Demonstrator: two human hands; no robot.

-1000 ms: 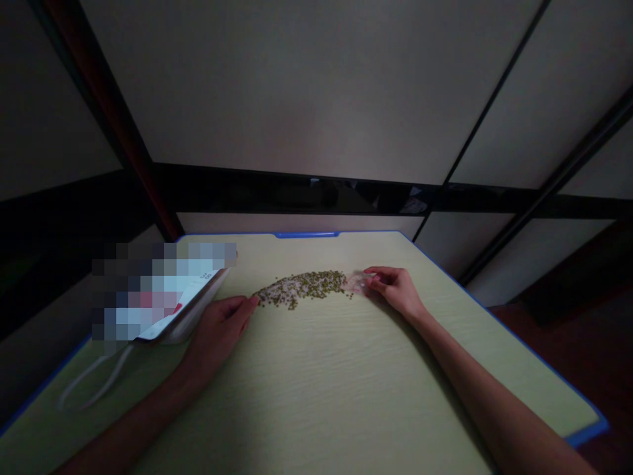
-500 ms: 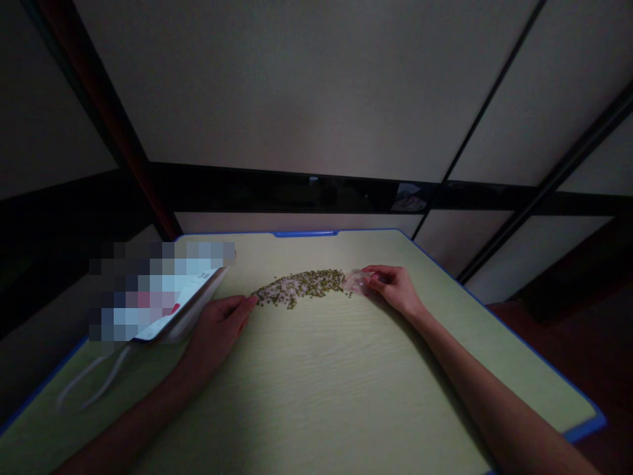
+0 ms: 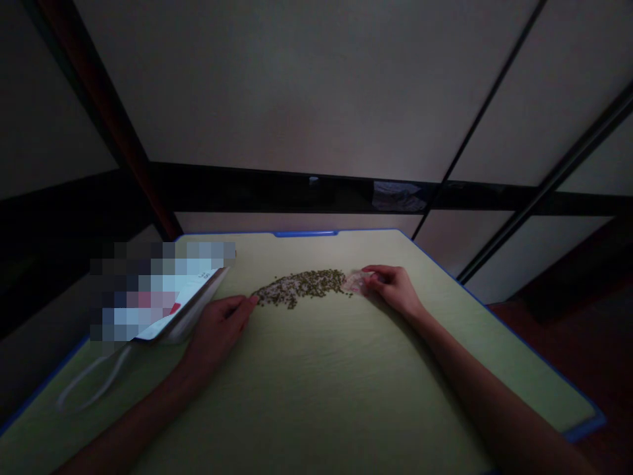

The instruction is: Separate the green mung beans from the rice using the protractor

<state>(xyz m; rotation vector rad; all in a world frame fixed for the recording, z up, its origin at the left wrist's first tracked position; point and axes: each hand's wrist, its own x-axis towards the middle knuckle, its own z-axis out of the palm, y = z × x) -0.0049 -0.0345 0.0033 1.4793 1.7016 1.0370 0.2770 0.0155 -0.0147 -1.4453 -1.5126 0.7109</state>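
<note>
A long heap of small green beans (image 3: 321,282) mixed with pale grains lies across the middle of the table (image 3: 316,369). At its left end, my left hand (image 3: 225,324) rests with thumb and forefinger pressed together, touching the edge of the heap. Whatever is between those fingertips is too small to see. A pale pinkish patch (image 3: 353,282), either grains or a thin clear film, adjoins the heap's right end. My right hand (image 3: 394,289) has its fingers curled in a pinch at that patch; what they hold is hidden.
A device with a lit screen (image 3: 171,297), partly blurred out, leans on a white support at the left. Its white cord loop (image 3: 91,396) lies on the table. A blue rim (image 3: 524,316) edges the tabletop. Pale cabinet panels (image 3: 297,92) stand behind.
Both hands and the heap stay in nearly the same place. The scene has become dimmer, and the bright reflection in the dark strip behind the table has widened leftward.
</note>
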